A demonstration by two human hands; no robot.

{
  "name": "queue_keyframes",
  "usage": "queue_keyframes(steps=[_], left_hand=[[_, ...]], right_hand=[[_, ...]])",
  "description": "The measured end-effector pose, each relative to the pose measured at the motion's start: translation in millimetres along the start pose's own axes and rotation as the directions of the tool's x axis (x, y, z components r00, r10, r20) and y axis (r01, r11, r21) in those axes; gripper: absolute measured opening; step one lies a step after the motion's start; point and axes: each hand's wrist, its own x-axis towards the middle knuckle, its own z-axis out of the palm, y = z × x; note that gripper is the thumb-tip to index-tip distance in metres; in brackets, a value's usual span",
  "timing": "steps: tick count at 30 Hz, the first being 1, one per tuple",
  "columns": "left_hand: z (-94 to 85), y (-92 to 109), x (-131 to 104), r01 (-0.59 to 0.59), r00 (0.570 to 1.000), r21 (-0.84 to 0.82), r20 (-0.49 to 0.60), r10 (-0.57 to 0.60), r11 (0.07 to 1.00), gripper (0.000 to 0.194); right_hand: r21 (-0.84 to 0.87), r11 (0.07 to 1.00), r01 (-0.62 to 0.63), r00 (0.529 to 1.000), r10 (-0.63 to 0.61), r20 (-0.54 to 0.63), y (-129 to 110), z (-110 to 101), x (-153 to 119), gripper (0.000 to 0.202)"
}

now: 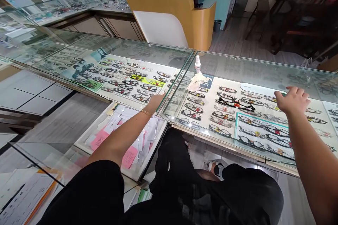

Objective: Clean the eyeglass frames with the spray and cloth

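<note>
My left hand (157, 101) reaches to the near side of the glass display case (190, 53), by the joint between two sections. Its fingers are mostly hidden, so their hold does not show. My right hand (293, 99) is over the right section, fingers spread apart. A small green spot shows beside its thumb; I cannot make out what it is. Between the hands, a black pair of glasses (236, 104) appears to lie on the glass top. Behind it stand a white spray bottle (197, 64) and a crumpled pale cloth (196, 80). Rows of eyeglasses (223, 116) fill the shelf under the glass.
An open drawer (81, 140) of papers and pink slips juts out below my left arm. Loose papers (26, 197) lie at the lower left. Across the case is a yellow counter (169, 1), with a stool (261, 8) farther right.
</note>
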Motion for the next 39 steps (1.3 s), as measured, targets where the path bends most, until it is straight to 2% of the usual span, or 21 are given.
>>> queue_keyframes(steps=[3,5,7,9,11,13,16,18,21,22,24,27,31,35,39], left_hand=[[6.7,1.1,-31.5,0.083,0.994,0.082,0.057,-0.088,0.993,0.034],[11.9,6.5,-58.5,0.094,0.985,0.117,0.132,-0.109,0.989,0.025],[14.8,16.2,-89.6,0.061,0.969,0.128,0.232,-0.09,0.99,0.017],[11.3,29.6,-122.3,-0.018,0.943,0.104,0.332,-0.017,0.994,0.01],[-1.7,46.8,-152.9,-0.117,0.906,0.041,0.414,0.089,0.992,0.007],[-24.3,69.1,-177.2,-0.244,0.844,-0.117,0.463,0.271,0.963,0.008],[-66.8,114.6,-196.4,-0.368,0.826,-0.279,0.34,0.45,0.887,0.015],[-92.2,150.4,-196.6,-0.447,0.833,-0.287,0.213,0.511,0.847,0.02],[-117.0,203.5,-180.3,-0.461,0.887,-0.127,-0.084,0.454,0.878,0.022],[-121.7,219.8,-171.4,-0.446,0.885,-0.074,-0.183,0.428,0.892,0.022],[-127.0,248.8,-150.5,-0.43,0.865,-0.01,-0.289,0.409,0.903,0.023],[-128.1,283.0,-116.4,-0.423,0.838,0.056,-0.355,0.414,0.904,0.025],[-123.1,311.3,-78.8,-0.381,0.834,0.15,-0.371,0.409,0.912,0.03],[-117.4,324.0,-57.8,-0.323,0.856,0.225,-0.346,0.385,0.919,0.029],[-115.5,327.6,-52.4,-0.33,0.847,0.258,-0.344,0.405,0.908,0.027]], right_hand=[[0.005,1.0,0.01,1.0,-0.011,0.011,1.1,2.3,2.0,0.08],[0.013,1.0,0.012,1.0,-0.013,0.011,0.6,2.8,2.6,0.077],[0.023,1.0,0.012,1.0,-0.013,0.011,-1.1,1.7,2.2,0.074],[0.033,0.999,0.019,1.0,-0.019,0.019,-3.6,-0.4,1.0,0.072],[0.047,0.998,0.042,0.999,-0.043,0.029,-5.6,-1.6,0.5,0.07],[0.062,0.997,0.046,0.998,-0.048,0.031,-5.9,-0.6,1.2,0.07],[0.097,0.994,0.052,0.999,-0.052,0.001,-2.6,4.3,4.0,0.07],[0.131,0.989,0.061,0.998,-0.06,-0.015,1.1,7.7,6.3,0.071],[0.174,0.982,0.076,0.997,-0.078,0.002,5.0,9.9,9.9,0.074],[0.182,0.98,0.077,0.997,-0.08,0.014,5.4,9.8,11.0,0.075],[0.192,0.979,0.07,0.996,-0.078,0.036,5.0,9.1,13.1,0.075],[0.209,0.977,0.051,0.997,-0.061,0.044,2.4,8.5,15.9,0.074],[0.234,0.971,0.047,0.998,-0.058,0.04,-0.7,10.1,18.8,0.067],[0.232,0.972,0.046,0.997,-0.058,0.048,-2.7,11.6,20.0,0.062],[0.23,0.972,0.047,0.996,-0.062,0.057,-3.7,10.9,19.4,0.06]])
